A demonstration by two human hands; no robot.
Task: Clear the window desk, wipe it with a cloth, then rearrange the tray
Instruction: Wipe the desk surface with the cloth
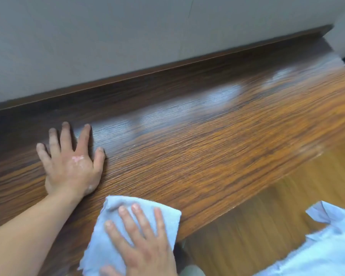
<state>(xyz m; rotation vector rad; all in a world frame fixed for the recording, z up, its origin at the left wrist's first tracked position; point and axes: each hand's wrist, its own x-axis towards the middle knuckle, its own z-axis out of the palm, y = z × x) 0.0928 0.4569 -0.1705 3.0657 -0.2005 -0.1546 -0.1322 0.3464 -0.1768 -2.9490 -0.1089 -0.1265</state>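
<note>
The window desk (207, 140) is a dark brown wood-grain top running from lower left to upper right, with nothing standing on it. My left hand (72, 162) lies flat on the desk at the left, fingers spread and straight. Near the desk's front edge my right hand (141, 242) presses flat on a pale grey-blue cloth (163, 214), fingers straight on top of it. No tray is in view.
A grey wall (127, 36) rises right behind the desk's raised back lip (167, 66). Wooden floor (277, 216) shows to the right of the front edge. A white fabric (317, 246) fills the lower right corner. Light patches shine on the desk's middle.
</note>
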